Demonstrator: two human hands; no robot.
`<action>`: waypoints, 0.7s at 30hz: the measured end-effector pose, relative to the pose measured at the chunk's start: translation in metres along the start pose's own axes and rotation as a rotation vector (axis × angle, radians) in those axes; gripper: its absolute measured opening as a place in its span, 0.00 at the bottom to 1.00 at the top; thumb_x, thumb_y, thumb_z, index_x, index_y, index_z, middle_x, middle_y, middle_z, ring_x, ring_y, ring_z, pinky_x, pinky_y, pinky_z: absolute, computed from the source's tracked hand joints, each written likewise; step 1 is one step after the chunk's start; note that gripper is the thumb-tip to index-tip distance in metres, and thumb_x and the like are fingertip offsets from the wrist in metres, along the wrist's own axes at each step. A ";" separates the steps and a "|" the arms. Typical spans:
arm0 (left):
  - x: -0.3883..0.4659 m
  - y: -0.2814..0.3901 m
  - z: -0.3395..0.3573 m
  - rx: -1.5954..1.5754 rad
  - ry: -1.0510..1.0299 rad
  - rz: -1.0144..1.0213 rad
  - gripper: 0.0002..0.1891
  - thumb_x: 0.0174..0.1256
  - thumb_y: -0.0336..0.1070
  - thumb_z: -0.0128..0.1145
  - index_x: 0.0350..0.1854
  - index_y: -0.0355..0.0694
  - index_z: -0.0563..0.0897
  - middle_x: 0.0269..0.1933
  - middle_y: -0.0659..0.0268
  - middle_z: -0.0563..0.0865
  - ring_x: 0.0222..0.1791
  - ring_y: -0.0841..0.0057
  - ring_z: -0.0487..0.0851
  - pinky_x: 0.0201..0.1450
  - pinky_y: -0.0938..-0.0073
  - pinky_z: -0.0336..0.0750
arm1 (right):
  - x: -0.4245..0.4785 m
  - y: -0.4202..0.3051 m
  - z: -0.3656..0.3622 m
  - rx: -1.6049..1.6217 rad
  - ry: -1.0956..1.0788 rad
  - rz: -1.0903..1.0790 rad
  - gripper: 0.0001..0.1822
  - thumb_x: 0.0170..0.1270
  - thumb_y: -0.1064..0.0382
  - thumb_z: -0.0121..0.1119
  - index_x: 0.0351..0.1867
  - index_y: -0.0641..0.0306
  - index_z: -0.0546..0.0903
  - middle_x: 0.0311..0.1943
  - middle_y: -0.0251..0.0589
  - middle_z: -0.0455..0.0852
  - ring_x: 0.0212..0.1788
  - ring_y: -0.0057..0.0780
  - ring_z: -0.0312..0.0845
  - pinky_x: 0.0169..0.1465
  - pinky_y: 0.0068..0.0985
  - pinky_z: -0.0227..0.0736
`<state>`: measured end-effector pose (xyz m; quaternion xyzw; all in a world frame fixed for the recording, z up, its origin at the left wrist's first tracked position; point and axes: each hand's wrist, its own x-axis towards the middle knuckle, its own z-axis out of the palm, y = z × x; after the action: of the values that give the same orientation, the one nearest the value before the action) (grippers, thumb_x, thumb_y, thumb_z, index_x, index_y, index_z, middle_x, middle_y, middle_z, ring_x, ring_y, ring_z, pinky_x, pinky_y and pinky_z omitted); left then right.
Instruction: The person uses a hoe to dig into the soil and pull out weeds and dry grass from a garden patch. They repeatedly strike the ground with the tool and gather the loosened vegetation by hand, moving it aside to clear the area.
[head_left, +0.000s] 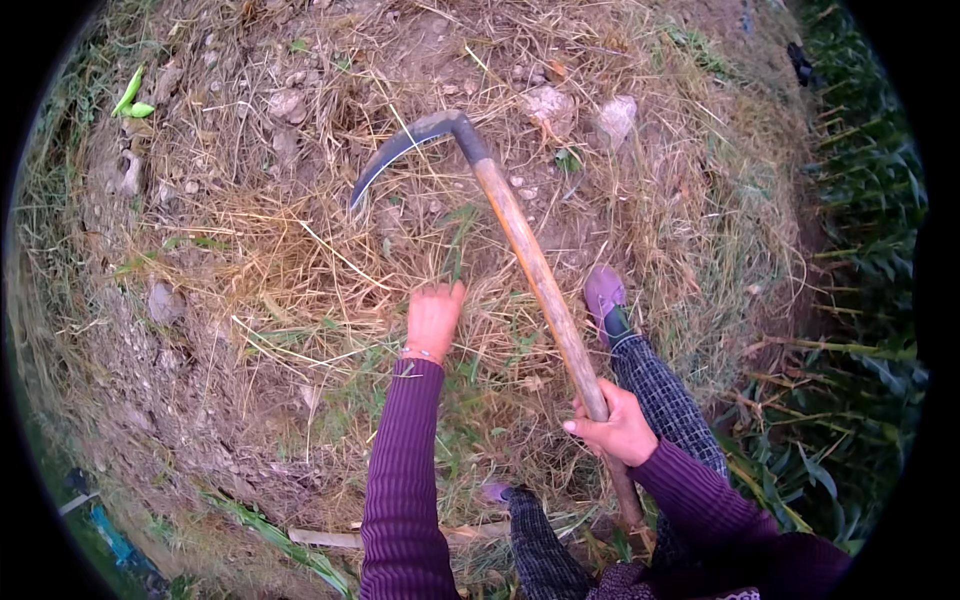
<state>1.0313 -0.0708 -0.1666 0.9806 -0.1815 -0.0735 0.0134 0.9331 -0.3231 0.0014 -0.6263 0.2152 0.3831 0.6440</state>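
Note:
My right hand (616, 421) is closed around the lower part of a long wooden handle (536, 270). A curved metal sickle blade (401, 142) is fixed at the handle's far end, its tip pointing left and back towards me. Below the blade, my left hand (435, 319) reaches down to the dry grass and straw (300, 262) with the back of the hand up. A tuft of green grass (459, 236) shows just past its fingertips. The fingers are partly hidden, so whether they grip any stems is unclear.
Green crop plants (862, 187) border the right side. Stones (619, 120) lie beyond the blade, and another stone (165, 302) is at left. A wooden pole (326, 538) lies near my feet. Green pods (133, 97) and a blue item (116, 536) are towards the left rim.

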 end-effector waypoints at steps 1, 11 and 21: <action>-0.003 -0.001 -0.005 -0.001 0.026 0.014 0.08 0.53 0.30 0.50 0.36 0.43 0.74 0.29 0.64 0.80 0.31 0.70 0.81 0.38 0.65 0.72 | 0.001 0.000 0.001 -0.024 0.012 0.001 0.16 0.50 0.70 0.66 0.36 0.65 0.70 0.21 0.30 0.73 0.16 0.13 0.68 0.16 0.15 0.64; -0.085 -0.060 -0.056 0.003 0.014 -0.056 0.21 0.47 0.25 0.53 0.47 0.42 0.72 0.28 0.64 0.80 0.31 0.68 0.80 0.39 0.68 0.72 | 0.005 0.008 0.000 -0.418 0.028 -0.168 0.19 0.50 0.65 0.67 0.41 0.69 0.72 0.24 0.35 0.74 0.25 0.18 0.70 0.28 0.21 0.69; -0.093 -0.062 -0.058 -0.053 0.047 -0.128 0.29 0.40 0.19 0.53 0.52 0.43 0.71 0.30 0.59 0.79 0.33 0.62 0.78 0.41 0.64 0.71 | -0.009 0.026 -0.005 -0.809 0.090 -0.224 0.19 0.50 0.63 0.65 0.36 0.69 0.68 0.22 0.54 0.79 0.28 0.44 0.81 0.30 0.32 0.73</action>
<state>0.9757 0.0205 -0.0994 0.9909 -0.1160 -0.0561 0.0388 0.9089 -0.3324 -0.0096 -0.8643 0.0058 0.3366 0.3738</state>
